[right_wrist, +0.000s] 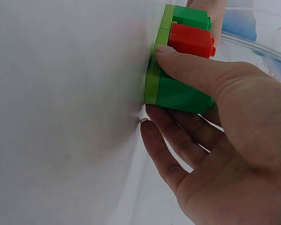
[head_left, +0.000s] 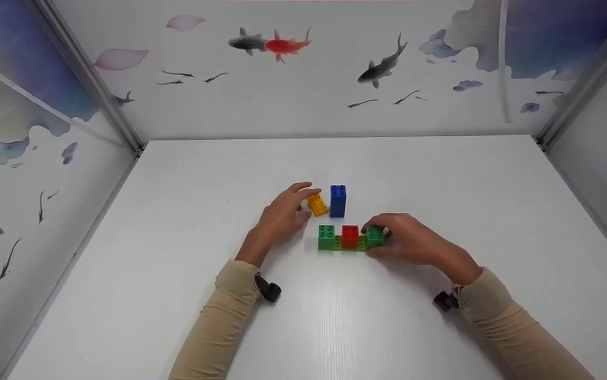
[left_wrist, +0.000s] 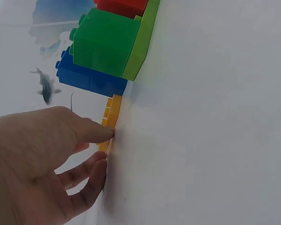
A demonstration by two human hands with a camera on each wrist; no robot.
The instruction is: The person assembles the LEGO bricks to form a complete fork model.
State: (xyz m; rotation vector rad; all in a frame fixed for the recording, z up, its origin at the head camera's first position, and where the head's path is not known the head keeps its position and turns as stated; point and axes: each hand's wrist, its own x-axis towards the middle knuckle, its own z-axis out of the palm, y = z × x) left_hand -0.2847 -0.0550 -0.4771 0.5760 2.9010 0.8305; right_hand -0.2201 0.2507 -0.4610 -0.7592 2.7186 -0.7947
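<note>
Pinching at the slim yellow brick [head_left: 318,206], the left hand [head_left: 285,214] sets its thumb on the near side, index finger reaching over the far end, the others curled below. The yellow brick is on the white table [head_left: 203,211], just left of the tall blue stack [head_left: 338,203].

And over here, the right hand [head_left: 414,240] grips the end of a light green base [right_wrist: 151,86]: thumb along the near side, fingers behind and round the end, partly covering the right green block [head_left: 375,236]. That base carries three blocks in a row, the left green block [head_left: 326,237] at one end, the red block [head_left: 350,236] in the middle, gaps with bare studs between them.

The blue stack stands upright beyond the base, untouched, right next to the yellow brick, so it blocks that brick's right side. Tan sleeves [head_left: 235,311] on both arms, a black wrist camera [head_left: 269,290] at the left cuff, and behind it all a white wall with painted fish [head_left: 382,68].
</note>
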